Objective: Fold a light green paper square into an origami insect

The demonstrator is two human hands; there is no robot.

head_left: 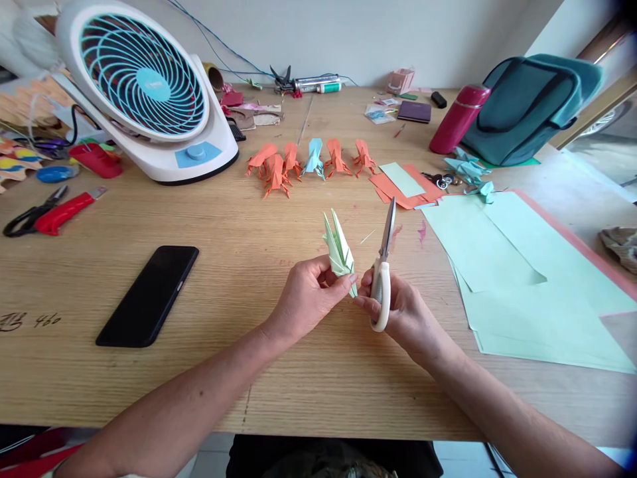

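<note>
My left hand pinches a folded light green paper figure just above the wooden table, its points sticking up. My right hand grips white-handled scissors with the blades closed and pointing away from me, and its fingertips also touch the bottom tip of the paper figure. The two hands meet at the middle of the table near its front edge.
A black phone lies at the left. A row of orange and blue folded figures sits behind. Green paper sheets spread at the right, orange sheets beyond. A fan, red cutter, red bottle and teal bag stand around.
</note>
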